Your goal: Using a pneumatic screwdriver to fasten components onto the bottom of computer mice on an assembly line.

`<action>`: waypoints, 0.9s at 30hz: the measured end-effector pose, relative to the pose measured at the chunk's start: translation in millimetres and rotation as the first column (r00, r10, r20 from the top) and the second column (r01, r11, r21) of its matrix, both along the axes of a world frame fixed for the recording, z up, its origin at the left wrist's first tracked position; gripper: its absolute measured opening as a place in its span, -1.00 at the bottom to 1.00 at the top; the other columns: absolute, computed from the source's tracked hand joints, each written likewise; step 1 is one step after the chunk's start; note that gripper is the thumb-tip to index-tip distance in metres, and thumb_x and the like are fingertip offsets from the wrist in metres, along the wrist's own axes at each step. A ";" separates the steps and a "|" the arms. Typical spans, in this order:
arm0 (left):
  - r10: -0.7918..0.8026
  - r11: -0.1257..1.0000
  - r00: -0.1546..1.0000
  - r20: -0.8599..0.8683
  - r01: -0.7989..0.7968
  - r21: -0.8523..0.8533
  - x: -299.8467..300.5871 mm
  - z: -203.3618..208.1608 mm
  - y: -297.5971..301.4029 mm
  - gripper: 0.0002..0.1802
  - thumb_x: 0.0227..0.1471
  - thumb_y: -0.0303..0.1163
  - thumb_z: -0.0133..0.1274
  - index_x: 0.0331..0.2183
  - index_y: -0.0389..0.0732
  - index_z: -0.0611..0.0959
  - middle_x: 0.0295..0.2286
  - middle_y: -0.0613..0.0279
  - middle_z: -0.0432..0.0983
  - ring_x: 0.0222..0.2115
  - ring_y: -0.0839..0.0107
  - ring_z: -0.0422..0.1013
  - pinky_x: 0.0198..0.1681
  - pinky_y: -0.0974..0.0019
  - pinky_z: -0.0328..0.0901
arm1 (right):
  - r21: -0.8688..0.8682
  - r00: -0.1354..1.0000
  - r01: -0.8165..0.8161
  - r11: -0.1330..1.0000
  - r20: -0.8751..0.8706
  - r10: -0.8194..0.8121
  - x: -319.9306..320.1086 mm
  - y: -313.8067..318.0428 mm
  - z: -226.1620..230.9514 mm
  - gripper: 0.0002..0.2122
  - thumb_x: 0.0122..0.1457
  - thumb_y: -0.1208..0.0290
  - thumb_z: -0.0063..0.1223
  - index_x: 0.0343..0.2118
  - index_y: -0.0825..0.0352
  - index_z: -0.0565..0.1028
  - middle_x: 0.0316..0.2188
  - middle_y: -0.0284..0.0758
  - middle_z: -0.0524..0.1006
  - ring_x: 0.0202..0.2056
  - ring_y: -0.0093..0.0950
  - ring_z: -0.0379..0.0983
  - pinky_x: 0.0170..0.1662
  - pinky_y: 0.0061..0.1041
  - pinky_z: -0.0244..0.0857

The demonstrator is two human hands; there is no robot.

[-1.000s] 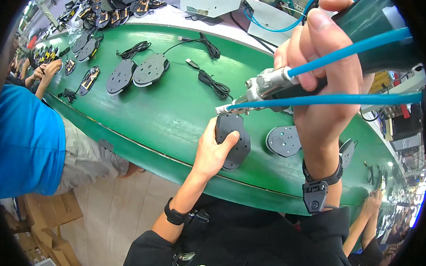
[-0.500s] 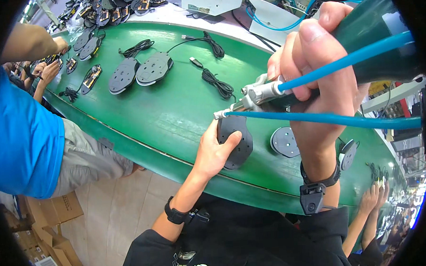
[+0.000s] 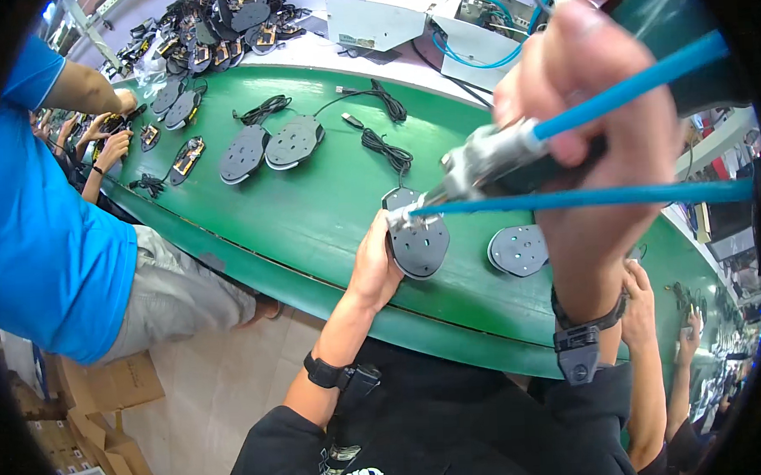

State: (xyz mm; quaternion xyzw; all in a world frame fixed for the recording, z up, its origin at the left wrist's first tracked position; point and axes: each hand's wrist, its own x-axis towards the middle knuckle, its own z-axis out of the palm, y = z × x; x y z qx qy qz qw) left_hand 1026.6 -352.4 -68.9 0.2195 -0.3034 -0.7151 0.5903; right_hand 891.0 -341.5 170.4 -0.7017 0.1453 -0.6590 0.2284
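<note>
My left hand [image 3: 375,267] grips the left side of a dark grey computer mouse [image 3: 422,251], which lies underside up on the green conveyor belt. Several screw holes show in the mouse's underside. My right hand [image 3: 599,88], smeared by motion, is wrapped round an air screwdriver [image 3: 494,158] with a dark green body and blue hoses. Its metal nose slants down to the left, over the mouse's upper end. Whether the bit touches the mouse I cannot tell. The mouse's black cable [image 3: 383,149] lies bundled beyond it.
Two mice [image 3: 294,141] with cables lie left of mine, another mouse [image 3: 518,250] to the right. An opened mouse half [image 3: 188,159] lies farther left. Mouse parts [image 3: 227,32] are heaped on the white ledge. A person in blue [image 3: 53,226] stands at left; another person's arm [image 3: 641,319] reaches in at right.
My right hand and the screwdriver have shifted right and blurred. My left thumb has moved off the mouse's underside to its edge. Another person's arm has come closer at right.
</note>
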 end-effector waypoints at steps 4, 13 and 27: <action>0.070 0.997 0.998 0.003 -0.070 0.024 2.6 11.1 1.4 -0.49 0.34 -0.03 -0.30 0.12 -0.16 0.35 -0.03 0.16 0.46 -0.08 0.33 0.46 -0.04 0.16 0.42 | 0.218 0.995 -0.091 0.972 0.058 0.081 15.3 7.4 -0.7 -0.74 0.18 0.44 -0.04 -0.10 0.40 0.30 -0.76 -0.49 0.17 -0.75 -0.67 0.12 -0.55 -0.54 0.24; 0.076 0.997 0.996 0.044 -0.076 -0.005 4.8 31.1 2.8 -0.45 0.33 0.02 -0.33 0.05 -0.24 0.38 -0.16 0.05 0.53 -0.22 0.24 0.55 -0.14 0.04 0.50 | 0.309 0.964 -0.229 0.923 0.206 0.170 31.5 12.2 5.7 -0.76 0.19 0.50 -0.02 -0.09 0.39 0.32 -0.75 -0.50 0.18 -0.73 -0.70 0.11 -0.55 -0.54 0.25; 0.099 0.995 0.995 0.027 -0.100 0.031 3.7 55.6 5.9 -0.51 0.34 -0.07 -0.26 0.08 -0.23 0.37 -0.17 0.09 0.51 -0.23 0.28 0.54 -0.18 0.06 0.52 | 0.277 0.984 -0.155 0.948 0.131 0.123 37.0 -16.7 -3.6 -0.82 0.14 0.51 0.03 -0.23 0.36 0.31 -0.74 -0.48 0.22 -0.75 -0.69 0.13 -0.57 -0.53 0.28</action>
